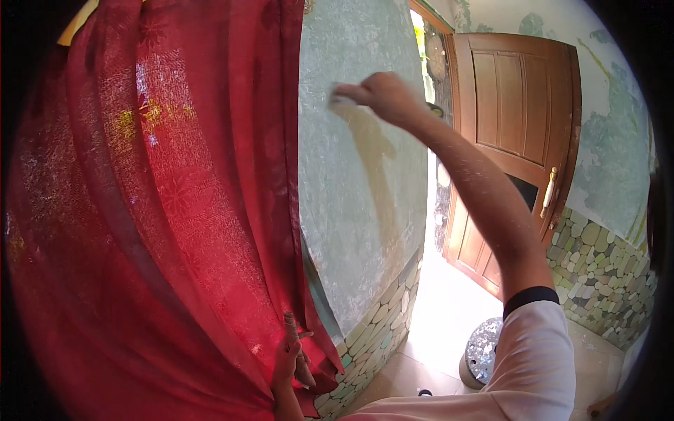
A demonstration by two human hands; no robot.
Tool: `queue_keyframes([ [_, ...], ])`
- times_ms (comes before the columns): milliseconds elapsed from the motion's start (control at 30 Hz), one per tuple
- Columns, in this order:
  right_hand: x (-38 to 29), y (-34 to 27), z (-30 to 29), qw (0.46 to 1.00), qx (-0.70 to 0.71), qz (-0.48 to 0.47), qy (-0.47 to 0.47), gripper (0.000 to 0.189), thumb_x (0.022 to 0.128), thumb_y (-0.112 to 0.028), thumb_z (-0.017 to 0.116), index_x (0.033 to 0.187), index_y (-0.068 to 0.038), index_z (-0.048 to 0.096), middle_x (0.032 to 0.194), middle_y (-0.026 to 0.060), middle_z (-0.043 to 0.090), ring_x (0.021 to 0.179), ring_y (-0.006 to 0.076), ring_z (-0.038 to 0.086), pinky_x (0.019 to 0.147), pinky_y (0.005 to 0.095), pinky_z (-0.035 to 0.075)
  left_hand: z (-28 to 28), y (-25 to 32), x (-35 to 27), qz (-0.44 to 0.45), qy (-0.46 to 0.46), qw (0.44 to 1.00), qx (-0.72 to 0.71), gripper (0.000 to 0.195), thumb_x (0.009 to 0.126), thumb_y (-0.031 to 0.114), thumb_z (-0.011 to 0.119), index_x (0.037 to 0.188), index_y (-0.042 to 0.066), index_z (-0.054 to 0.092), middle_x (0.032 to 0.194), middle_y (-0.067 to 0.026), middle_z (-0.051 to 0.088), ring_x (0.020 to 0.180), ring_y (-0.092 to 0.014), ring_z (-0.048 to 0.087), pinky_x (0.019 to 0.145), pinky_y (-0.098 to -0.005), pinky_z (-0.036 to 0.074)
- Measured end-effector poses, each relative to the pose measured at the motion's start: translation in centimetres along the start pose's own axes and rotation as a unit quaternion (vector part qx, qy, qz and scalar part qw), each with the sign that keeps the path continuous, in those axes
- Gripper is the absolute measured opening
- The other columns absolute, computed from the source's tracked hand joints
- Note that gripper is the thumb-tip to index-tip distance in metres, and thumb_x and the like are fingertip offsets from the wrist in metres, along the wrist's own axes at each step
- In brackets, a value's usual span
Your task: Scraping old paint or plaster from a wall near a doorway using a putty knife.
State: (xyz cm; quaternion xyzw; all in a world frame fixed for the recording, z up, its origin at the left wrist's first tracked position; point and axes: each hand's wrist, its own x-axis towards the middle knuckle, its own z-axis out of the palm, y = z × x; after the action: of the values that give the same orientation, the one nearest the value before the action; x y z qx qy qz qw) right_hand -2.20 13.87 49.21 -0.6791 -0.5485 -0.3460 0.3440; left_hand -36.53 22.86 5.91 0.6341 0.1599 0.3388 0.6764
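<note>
My raised right hand point(383, 97) is at the green-washed plaster wall point(342, 173), its fingers closed around a small greyish piece point(337, 97). Motion blur hides what that piece is. A brownish shadow of the arm falls down the wall below it. Low in the view, my left hand point(287, 358) grips a rolled brown sheet point(303, 368), perhaps sandpaper or cloth. That roll stands almost upright in front of the hem of a red patterned curtain point(210, 221), which hangs across the left side. Pale dust specks show on my right forearm.
A brown panelled wooden door point(513, 100) with a handle point(549, 192) stands ajar at the right, bright light entering beside it. A round speckled stool point(482, 358) is on the tiled floor point(421, 368). Stone cladding point(387, 310) covers the lower wall.
</note>
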Motion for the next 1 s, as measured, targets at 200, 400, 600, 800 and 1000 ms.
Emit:
queue_keyframes([
  [200, -0.6, -1.0, -1.1, 0.999, -0.044, -0.001, -0.014, 0.066, 0.082, -0.065, 0.049, 0.072, -0.002, 0.068, 0.065, 0.0195, 0.06, 0.061, 0.0353, 0.059, 0.06, 0.0427, 0.047, -0.3, -0.3, -0.1, 0.007, -0.001, 1.0, -0.002, 0.063, 0.091, 0.033, 0.055, 0.138, 0.001, 0.029, 0.115, -0.0167, 0.06, 0.05, -0.013, 0.056, 0.049, -0.0261, 0.047],
  [400, 0.7, -0.7, 0.1, 0.999, -0.039, -0.002, -0.019, 0.07, 0.084, -0.064, 0.046, 0.069, 0.001, 0.066, 0.061, 0.0217, 0.057, 0.057, 0.0352, 0.058, 0.06, 0.044, 0.046, 0.0, 0.0, -0.1, -0.002, 0.003, 1.0, -0.001, 0.062, 0.091, 0.031, 0.055, 0.138, 0.0, 0.029, 0.115, -0.0158, 0.06, 0.05, -0.013, 0.055, 0.049, -0.0258, 0.047],
  [600, 0.4, 0.6, -0.1, 0.999, -0.025, -0.04, 0.006, 0.07, 0.084, -0.065, 0.046, 0.067, 0.001, 0.066, 0.058, 0.0187, 0.058, 0.054, 0.0321, 0.058, 0.059, 0.0432, 0.045, -0.2, 0.1, -0.5, -0.009, 0.011, 1.0, 0.004, 0.064, 0.091, 0.033, 0.055, 0.138, 0.0, 0.028, 0.115, -0.0153, 0.06, 0.05, -0.013, 0.055, 0.05, -0.0256, 0.046],
  [800, 0.9, -2.5, -1.2, 0.998, -0.056, 0.01, -0.024, 0.069, 0.081, -0.069, 0.043, 0.076, -0.005, 0.069, 0.074, 0.0172, 0.064, 0.073, 0.033, 0.064, 0.068, 0.043, 0.048, 0.2, 0.3, 0.0, -0.008, 0.007, 1.0, 0.015, 0.067, 0.09, 0.037, 0.055, 0.138, 0.0, 0.028, 0.113, -0.0156, 0.061, 0.05, -0.014, 0.055, 0.05, -0.0261, 0.047],
  [1000, 0.9, 0.6, -1.7, 0.997, -0.037, 0.031, -0.061, 0.069, 0.08, -0.069, 0.044, 0.076, -0.006, 0.07, 0.077, 0.0165, 0.065, 0.074, 0.0329, 0.064, 0.07, 0.044, 0.048, 0.1, 0.2, -0.3, -0.008, 0.018, 1.0, 0.007, 0.064, 0.091, 0.036, 0.055, 0.137, 0.0, 0.029, 0.113, -0.0162, 0.061, 0.05, -0.013, 0.055, 0.048, -0.0256, 0.046],
])
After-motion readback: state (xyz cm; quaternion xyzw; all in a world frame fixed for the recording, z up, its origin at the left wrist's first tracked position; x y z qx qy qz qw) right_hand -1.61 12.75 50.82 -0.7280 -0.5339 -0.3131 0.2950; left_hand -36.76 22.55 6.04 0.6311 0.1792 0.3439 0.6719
